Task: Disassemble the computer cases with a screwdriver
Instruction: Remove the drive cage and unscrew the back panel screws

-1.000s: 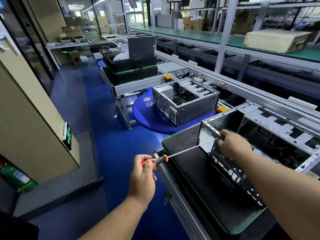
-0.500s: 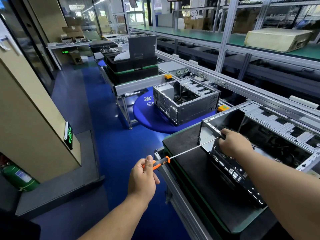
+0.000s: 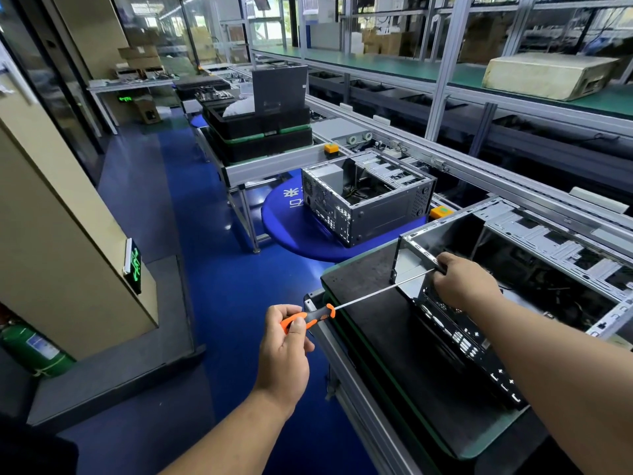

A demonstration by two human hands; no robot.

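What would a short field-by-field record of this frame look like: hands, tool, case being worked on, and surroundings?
left hand: left hand grips the orange-and-black handle of the screwdriver
right hand: right hand holds the top rear edge of the near computer case
tool: long shaft runs up and right to the case's rear corner; tip hidden by the right hand
near case: open, side panel off, resting on a black mat
second case: second computer case, also open, farther along on a blue round surface
background: stacked black trays
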